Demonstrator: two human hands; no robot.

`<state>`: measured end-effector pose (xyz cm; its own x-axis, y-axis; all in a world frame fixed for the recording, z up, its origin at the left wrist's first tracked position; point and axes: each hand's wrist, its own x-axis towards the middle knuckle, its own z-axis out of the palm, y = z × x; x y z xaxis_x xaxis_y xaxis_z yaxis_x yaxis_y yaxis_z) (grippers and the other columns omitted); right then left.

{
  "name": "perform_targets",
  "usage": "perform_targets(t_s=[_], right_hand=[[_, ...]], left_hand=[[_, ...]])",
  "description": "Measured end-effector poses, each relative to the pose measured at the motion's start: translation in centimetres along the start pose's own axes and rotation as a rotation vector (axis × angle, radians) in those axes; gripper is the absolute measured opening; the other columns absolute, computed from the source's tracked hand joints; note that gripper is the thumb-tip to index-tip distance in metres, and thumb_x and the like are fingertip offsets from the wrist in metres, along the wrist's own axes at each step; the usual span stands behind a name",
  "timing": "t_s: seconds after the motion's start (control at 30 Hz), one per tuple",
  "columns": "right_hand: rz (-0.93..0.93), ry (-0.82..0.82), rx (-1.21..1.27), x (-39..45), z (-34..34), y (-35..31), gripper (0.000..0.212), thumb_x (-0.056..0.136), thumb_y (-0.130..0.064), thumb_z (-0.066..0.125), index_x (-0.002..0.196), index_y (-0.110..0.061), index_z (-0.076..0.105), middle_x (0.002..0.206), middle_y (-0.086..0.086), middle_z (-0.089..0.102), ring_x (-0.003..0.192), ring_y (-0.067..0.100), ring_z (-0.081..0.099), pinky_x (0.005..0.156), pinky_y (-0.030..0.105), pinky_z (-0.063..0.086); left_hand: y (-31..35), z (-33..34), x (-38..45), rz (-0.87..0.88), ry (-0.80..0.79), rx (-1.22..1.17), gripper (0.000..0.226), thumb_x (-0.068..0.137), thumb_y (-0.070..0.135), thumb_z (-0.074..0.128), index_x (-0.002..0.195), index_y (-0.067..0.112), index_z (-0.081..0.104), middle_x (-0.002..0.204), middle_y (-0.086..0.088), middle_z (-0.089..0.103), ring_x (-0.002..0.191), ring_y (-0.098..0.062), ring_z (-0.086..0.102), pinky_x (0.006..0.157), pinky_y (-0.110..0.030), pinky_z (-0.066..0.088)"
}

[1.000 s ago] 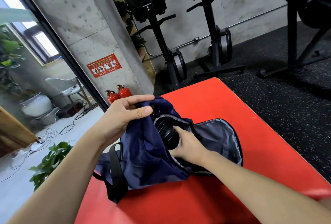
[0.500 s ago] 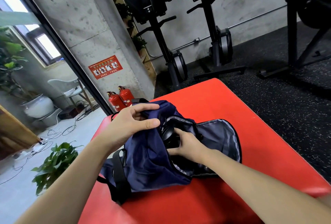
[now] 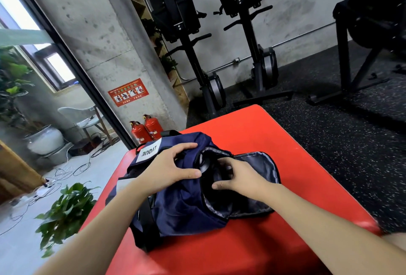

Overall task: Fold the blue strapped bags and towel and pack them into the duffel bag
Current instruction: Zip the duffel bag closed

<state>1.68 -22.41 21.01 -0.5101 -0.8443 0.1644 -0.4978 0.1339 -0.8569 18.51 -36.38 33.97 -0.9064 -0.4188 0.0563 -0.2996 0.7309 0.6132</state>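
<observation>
Left hand point(image 3: 169, 173) grips duffel bag point(image 3: 186, 208); right hand point(image 3: 239, 179) inside

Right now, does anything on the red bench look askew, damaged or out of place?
Nothing looks damaged or spilled. The navy duffel bag lies slumped and rumpled on the red bench, its mouth open. The left hand grips the fabric by the opening while the right hand reaches inside. That fits packing.
</observation>
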Motion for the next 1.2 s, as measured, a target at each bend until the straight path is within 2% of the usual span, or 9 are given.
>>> perform_targets(t_s=[0.13,0.27,0.33,0.4,0.57,0.7,0.83,1.0,1.2], right_hand=[[-0.058,0.049,-0.072,-0.7,-1.8,0.2,0.067,0.079,-0.047,0.079,0.137,-0.026,0.053,0.125,-0.012,0.062,0.118,0.008,0.058,0.096,0.022,0.043],[-0.096,0.128,-0.063,-1.1,-3.1,-0.4,0.050,0.088,-0.039,0.074,0.133,-0.028,0.056,0.119,-0.011,0.064,0.100,0.004,0.063,0.090,0.025,0.050],[-0.105,0.143,-0.055,-1.2,-3.3,-0.8,0.045,0.090,-0.036,0.072,0.132,-0.028,0.057,0.115,-0.011,0.064,0.093,0.003,0.064,0.087,0.024,0.051],[-0.112,0.148,-0.061,-1.4,-3.4,-1.1,0.043,0.091,-0.035,0.071,0.131,-0.027,0.057,0.113,-0.011,0.064,0.091,0.002,0.064,0.085,0.023,0.051],[-0.167,0.229,-0.004,-2.2,-2.5,-3.8,0.032,0.091,-0.023,0.070,0.122,-0.028,0.063,0.106,-0.014,0.067,0.087,-0.001,0.065,0.078,0.012,0.046],[-0.262,0.335,0.027,-3.4,-1.5,-7.5,0.024,0.091,-0.014,0.070,0.112,-0.026,0.066,0.091,-0.011,0.071,0.084,0.004,0.064,0.075,0.006,0.041],[-0.373,0.269,-0.055,-3.2,2.1,-12.2,0.022,0.090,-0.015,0.071,0.108,-0.027,0.066,0.080,-0.012,0.068,0.070,0.011,0.062,0.070,0.009,0.041],[-0.405,0.093,-0.148,-0.4,7.9,-16.8,0.022,0.090,-0.017,0.071,0.108,-0.028,0.066,0.078,-0.010,0.067,0.063,0.008,0.058,0.066,0.012,0.041],[-0.396,-0.048,-0.346,5.3,14.0,-21.0,0.022,0.090,-0.031,0.070,0.111,-0.033,0.063,0.081,-0.015,0.067,0.065,0.004,0.058,0.072,0.028,0.051]], left_hand=[[-1.1,1.6,1.0,0.045,0.009,0.229,0.083,0.065,0.051,0.089,0.138,0.051,0.050,0.118,0.026,0.063,0.109,0.013,0.055,0.104,-0.026,0.045],[-2.2,2.9,1.4,0.027,0.041,0.409,0.089,0.066,0.071,0.077,0.143,0.063,0.033,0.104,0.001,0.061,0.102,-0.019,0.044,0.099,-0.034,0.039],[-2.3,3.5,1.4,0.017,0.061,0.465,0.091,0.067,0.071,0.075,0.146,0.060,0.030,0.087,0.001,0.054,0.094,-0.021,0.040,0.096,-0.036,0.037],[-2.0,3.6,1.2,0.021,0.074,0.464,0.093,0.067,0.071,0.075,0.147,0.057,0.031,0.087,0.003,0.052,0.096,-0.020,0.039,0.096,-0.036,0.036],[-2.4,1.9,-0.1,0.028,0.096,0.304,0.099,0.060,0.068,0.083,0.147,0.053,0.037,0.113,0.005,0.058,0.112,-0.012,0.048,0.094,-0.026,0.037],[-2.8,0.5,-2.8,0.109,0.163,0.125,0.091,0.060,0.056,0.089,0.142,0.045,0.050,0.132,0.020,0.058,0.124,0.007,0.048,0.107,-0.017,0.035],[-6.3,-1.9,-6.2,0.086,0.358,0.041,0.072,0.067,0.051,0.087,0.133,0.040,0.060,0.121,0.029,0.060,0.117,0.016,0.050,0.101,-0.004,0.031],[-11.2,-4.5,-9.0,0.021,0.567,-0.098,0.054,0.074,0.033,0.087,0.124,0.036,0.067,0.103,0.027,0.065,0.101,0.024,0.054,0.089,-0.002,0.037],[-17.5,-7.8,-10.1,-0.026,0.783,-0.285,0.045,0.078,0.019,0.084,0.120,0.027,0.071,0.100,0.017,0.071,0.092,0.012,0.062,0.082,-0.003,0.041]])
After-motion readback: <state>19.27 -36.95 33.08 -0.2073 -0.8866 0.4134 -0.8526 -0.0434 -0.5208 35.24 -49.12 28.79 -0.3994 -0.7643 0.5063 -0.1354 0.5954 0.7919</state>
